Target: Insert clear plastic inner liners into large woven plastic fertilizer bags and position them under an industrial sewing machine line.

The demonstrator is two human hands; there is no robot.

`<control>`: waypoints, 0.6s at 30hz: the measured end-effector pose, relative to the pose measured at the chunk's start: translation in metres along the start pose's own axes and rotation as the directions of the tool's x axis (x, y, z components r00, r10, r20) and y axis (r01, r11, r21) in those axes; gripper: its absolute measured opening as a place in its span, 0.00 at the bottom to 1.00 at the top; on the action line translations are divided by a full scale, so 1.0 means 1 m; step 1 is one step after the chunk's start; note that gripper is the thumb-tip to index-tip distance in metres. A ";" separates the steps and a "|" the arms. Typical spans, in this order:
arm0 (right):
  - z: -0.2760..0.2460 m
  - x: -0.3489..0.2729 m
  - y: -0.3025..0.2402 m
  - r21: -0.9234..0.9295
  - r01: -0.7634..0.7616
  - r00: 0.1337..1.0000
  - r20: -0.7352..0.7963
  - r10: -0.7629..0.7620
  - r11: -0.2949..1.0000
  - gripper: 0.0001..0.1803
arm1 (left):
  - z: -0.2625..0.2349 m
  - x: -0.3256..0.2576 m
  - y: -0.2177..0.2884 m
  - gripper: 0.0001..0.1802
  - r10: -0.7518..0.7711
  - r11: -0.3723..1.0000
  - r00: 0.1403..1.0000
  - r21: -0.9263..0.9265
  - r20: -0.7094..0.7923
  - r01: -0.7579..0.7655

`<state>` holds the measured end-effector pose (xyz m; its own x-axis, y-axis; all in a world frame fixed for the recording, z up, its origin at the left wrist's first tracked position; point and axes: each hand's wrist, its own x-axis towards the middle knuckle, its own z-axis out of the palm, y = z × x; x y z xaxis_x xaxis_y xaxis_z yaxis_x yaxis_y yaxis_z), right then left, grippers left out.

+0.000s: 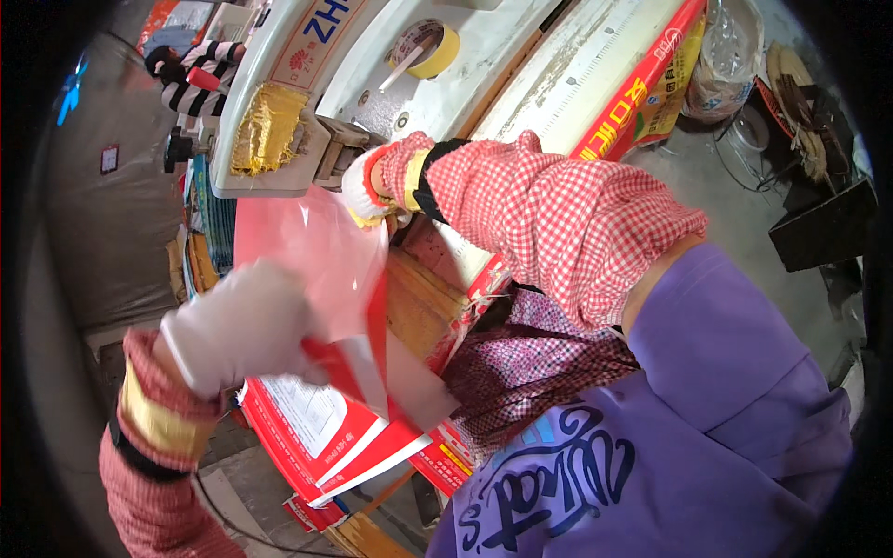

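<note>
Grey floor [712, 181] at right; pale machine [502, 37] across top, tape roll [445, 59] on it. Handling of red sheet [321, 256] looks partway: sheet up and curled, not laid flat; printed stack [307, 446] lies below. Sheet between hands, reaching from left hand [246, 325] to right hand [366, 191] beside machine. Left hand blurred, at sheet's near part, grip cannot be told; right hand's fingers curled at far edge, hold unclear.
</note>
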<state>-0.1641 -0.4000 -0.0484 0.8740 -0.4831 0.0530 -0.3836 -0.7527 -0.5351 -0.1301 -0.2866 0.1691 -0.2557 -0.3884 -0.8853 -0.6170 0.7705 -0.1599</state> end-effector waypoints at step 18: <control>0.082 -0.098 -0.126 -0.208 -0.366 0.895 -0.347 0.281 0.907 0.12 | 0.004 0.016 0.085 0.18 0.335 0.930 0.941 -0.182 0.056 -0.320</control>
<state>-0.1770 -0.2213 -0.0555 0.5705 -0.7990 0.1900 -0.7297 -0.5993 -0.3292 -0.1837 -0.2250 0.1390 -0.4053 -0.0791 -0.9108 -0.6275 0.7485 0.2142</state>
